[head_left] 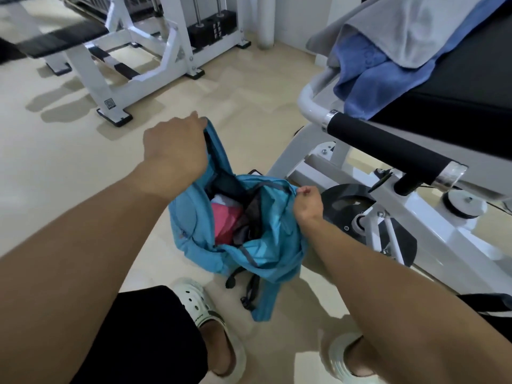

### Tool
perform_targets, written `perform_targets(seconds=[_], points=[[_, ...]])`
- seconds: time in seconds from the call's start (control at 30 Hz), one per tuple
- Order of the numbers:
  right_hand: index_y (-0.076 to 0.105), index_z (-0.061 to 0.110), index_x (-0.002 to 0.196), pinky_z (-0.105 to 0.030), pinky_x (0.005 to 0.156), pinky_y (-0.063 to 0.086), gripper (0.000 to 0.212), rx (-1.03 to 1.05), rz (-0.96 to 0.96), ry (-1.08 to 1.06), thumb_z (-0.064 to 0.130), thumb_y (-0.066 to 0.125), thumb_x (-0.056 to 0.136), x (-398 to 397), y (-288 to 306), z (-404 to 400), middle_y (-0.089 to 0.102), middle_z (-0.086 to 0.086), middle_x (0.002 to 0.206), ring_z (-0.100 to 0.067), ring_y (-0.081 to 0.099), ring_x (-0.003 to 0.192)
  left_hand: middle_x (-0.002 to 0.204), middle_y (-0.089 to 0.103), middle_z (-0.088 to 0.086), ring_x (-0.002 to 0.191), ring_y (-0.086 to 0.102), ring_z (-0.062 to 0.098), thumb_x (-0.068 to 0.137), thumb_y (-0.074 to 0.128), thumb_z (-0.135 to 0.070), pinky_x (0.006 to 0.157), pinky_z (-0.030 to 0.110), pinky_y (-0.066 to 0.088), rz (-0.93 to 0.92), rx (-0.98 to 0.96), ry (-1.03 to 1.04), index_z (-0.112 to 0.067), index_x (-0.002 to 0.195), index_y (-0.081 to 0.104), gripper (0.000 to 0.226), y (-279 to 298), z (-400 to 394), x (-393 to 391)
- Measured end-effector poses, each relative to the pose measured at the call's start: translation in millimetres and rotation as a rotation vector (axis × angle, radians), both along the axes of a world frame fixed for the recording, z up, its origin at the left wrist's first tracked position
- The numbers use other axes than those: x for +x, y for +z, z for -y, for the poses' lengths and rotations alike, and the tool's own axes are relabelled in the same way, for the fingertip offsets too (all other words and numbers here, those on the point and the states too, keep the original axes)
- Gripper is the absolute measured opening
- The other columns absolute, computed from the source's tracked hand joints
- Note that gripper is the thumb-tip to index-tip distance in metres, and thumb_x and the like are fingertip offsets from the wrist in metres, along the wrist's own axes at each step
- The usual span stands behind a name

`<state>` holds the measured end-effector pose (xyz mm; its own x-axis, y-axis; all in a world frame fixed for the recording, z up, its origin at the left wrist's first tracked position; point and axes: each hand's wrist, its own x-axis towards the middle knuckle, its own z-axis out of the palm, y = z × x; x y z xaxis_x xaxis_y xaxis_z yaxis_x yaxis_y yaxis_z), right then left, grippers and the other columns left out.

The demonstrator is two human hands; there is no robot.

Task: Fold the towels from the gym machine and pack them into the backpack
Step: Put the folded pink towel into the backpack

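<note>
A teal backpack (271, 245) stands on the floor in front of me with its mouth pulled wide. My left hand (174, 148) grips the far left edge of the opening. My right hand (307, 202) pinches the right edge. Inside lie a pink folded cloth (225, 223), a bit of white cloth (221, 199) and something dark grey. A grey towel (410, 26) and a blue towel (382, 76) are draped over the black pad of the gym machine (454, 84) at the upper right.
The machine's white frame and black padded handle (388, 148) stand close on the right of the bag. A white weight bench and weight stack (155, 51) fill the back left. My feet in white clogs (205, 314) are just below the bag. Beige floor lies between.
</note>
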<state>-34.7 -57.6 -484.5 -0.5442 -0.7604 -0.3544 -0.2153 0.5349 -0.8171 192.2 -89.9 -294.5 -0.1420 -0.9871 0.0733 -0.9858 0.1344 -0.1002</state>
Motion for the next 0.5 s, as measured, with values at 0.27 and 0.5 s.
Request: perform_targets(seconds=[0.27, 0.5], points=[[0.054, 0.015, 0.115, -0.042, 0.084, 0.055, 0.018, 0.147, -0.111, 0.038, 0.013, 0.046, 0.099, -47, -26, -19, 0.060, -0.009, 0.109, -0.030, 0.061, 0.094, 0.112, 0.061, 0.011, 0.090, 0.058, 0.030, 0.085, 0.060, -0.008, 0.070, 0.036, 0.047, -0.078, 0.424, -0.164, -0.017, 0.145, 0.042, 0.063, -61, -17, -46], [0.050, 0.023, 0.109, -0.040, 0.076, 0.051, 0.019, 0.273, -0.301, 0.008, 0.008, 0.045, 0.098, -74, -22, -24, 0.060, -0.002, 0.099, -0.029, 0.061, 0.091, 0.147, 0.049, 0.011, 0.122, 0.054, 0.030, 0.089, 0.050, 0.003, 0.099, 0.034, 0.047, -0.232, 0.714, -0.231, -0.014, 0.155, 0.034, 0.071, -98, -14, -50]])
